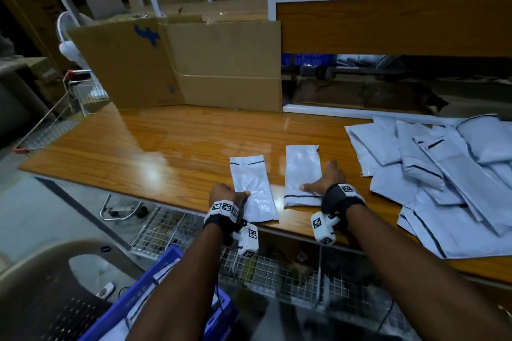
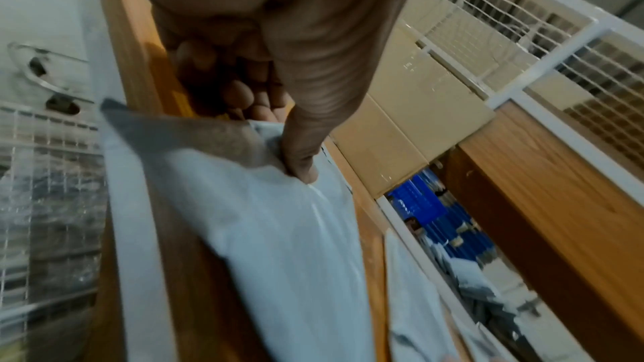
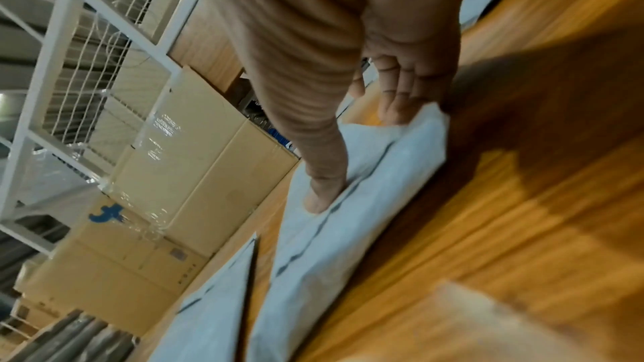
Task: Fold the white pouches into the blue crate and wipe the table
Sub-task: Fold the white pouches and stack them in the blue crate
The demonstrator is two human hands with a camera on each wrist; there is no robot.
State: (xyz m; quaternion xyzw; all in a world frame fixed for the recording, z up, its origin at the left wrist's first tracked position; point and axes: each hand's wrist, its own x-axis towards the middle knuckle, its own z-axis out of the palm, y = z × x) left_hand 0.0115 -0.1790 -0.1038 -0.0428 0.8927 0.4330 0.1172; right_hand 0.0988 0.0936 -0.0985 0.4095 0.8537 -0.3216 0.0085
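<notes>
Two white pouches lie side by side near the front edge of the wooden table (image 1: 138,147). My left hand (image 1: 235,194) pinches the left pouch (image 1: 253,185) at its left edge. The left wrist view shows the thumb on top of this pouch (image 2: 278,230) and the fingers (image 2: 244,92) curled beneath. My right hand (image 1: 318,177) lies spread on the right pouch (image 1: 302,166). Its thumb (image 3: 319,197) presses the pouch (image 3: 348,216) and its straight fingers (image 3: 400,98) touch the raised right edge. The blue crate (image 1: 155,282) sits low at my left, with white pouches inside.
A loose pile of several white pouches (image 1: 443,174) covers the table's right end. Cardboard boxes (image 1: 194,63) stand along the back edge. A wire basket (image 1: 166,230) hangs under the table front, and a plastic chair (image 1: 41,285) is at lower left.
</notes>
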